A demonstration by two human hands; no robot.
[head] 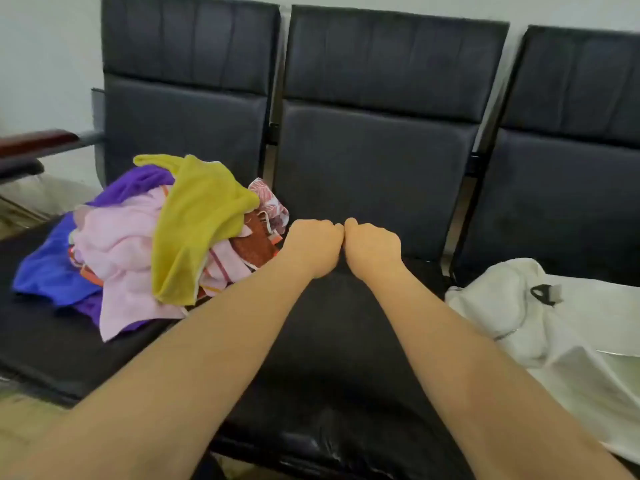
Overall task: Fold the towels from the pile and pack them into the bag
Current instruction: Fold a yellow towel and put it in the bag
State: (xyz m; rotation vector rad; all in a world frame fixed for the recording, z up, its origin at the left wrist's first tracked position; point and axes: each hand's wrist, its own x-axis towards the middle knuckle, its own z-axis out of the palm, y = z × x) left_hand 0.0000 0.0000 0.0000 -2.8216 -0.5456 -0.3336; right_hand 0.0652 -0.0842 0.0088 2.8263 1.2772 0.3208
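Yellow terry tops the pile of towels (138, 237) on the left seat of the bench (346, 341). The yellow towel (197, 223) drapes over a pink towel (121, 244), with a purple towel (135, 185) behind and a blue towel (48, 271) spilling out to the left. A red-and-white patterned cloth (270, 199) sits at the pile's right side. All lie crumpled. The white bag (554, 323) lies slumped on the right seat, well apart from the pile, with a small black loop (542, 294) on its upper face.

You hold both hands out between pile and bag, above the middle seat. Your left hand (313, 244) and right hand (372, 244) are balled, backs up, and touch each other at the knuckles. Each grip is curled tight on itself and nothing shows in either. The left fist is just beside the pile's right edge; I cannot tell whether it touches. Your bare forearms come in from the lower corners of the view and converge at the fists.

The bench is a row of three dark padded seats with tall backrests (374, 150) and a reddish-brown armrest (38, 140) at its far left. A pale wall (41, 46) stands behind.
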